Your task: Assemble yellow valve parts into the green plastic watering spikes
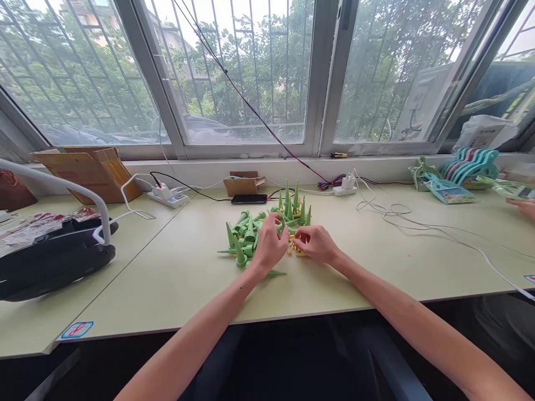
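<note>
Green cones (240, 255), heaped loosely mid-worktop (188, 295), some lying, some upright; a further upright group at the far right of the heap; small yellow pieces (290, 252), scattered at the heap's right side, between the two hands; left hand (271, 242), over the heap's right part, fingers curled, a green tip showing by the thumb, whether gripped cannot be told; right hand (318, 243), at the yellow pieces, thumb and fingertips drawn close, any content hidden; the hands apart from each other; black phone (249, 199), flat, far side, before a small cardboard box (242, 185); turquoise hangers (472, 167), far right; another person's hand (524, 208), right edge.
</note>
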Demonstrator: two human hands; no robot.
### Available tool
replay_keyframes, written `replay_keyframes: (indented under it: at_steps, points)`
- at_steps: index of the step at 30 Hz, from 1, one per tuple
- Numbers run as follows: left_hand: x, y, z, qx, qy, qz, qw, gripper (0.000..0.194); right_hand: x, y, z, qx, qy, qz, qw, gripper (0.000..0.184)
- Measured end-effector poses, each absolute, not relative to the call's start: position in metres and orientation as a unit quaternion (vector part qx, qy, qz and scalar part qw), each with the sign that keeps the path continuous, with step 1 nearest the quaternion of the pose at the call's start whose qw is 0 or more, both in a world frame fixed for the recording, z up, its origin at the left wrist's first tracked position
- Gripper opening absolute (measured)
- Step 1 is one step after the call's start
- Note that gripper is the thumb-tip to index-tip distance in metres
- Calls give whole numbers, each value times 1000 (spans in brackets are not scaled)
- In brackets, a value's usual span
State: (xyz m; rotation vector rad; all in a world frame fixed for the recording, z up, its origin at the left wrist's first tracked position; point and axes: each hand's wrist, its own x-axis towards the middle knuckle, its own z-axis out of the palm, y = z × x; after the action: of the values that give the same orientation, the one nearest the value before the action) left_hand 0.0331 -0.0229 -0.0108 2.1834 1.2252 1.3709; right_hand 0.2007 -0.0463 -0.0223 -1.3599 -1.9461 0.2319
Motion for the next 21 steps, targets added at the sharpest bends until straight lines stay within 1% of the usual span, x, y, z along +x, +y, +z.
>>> replay_keyframes:
  at_steps: [3, 7, 13, 18, 21]
  points:
    - [34, -25, -7, 731, 426, 515, 139, 16, 201, -47, -23, -533, -763, 85, 357, 17]
    - [36, -29, -5, 733, 399, 524, 170, 11, 201, -47, -24, -537, -768, 84, 340, 16]
    - [40, -37, -11, 809, 330, 457, 169, 15, 200, -48, -22, -532, -781, 82, 315, 17]
    - [40, -42, -18, 861, 271, 410, 133, 20, 201, -49, -21, -509, -797, 99, 312, 11]
    - [38, -41, -20, 879, 250, 393, 100, 24, 202, -48, -22, -499, -799, 104, 320, 12]
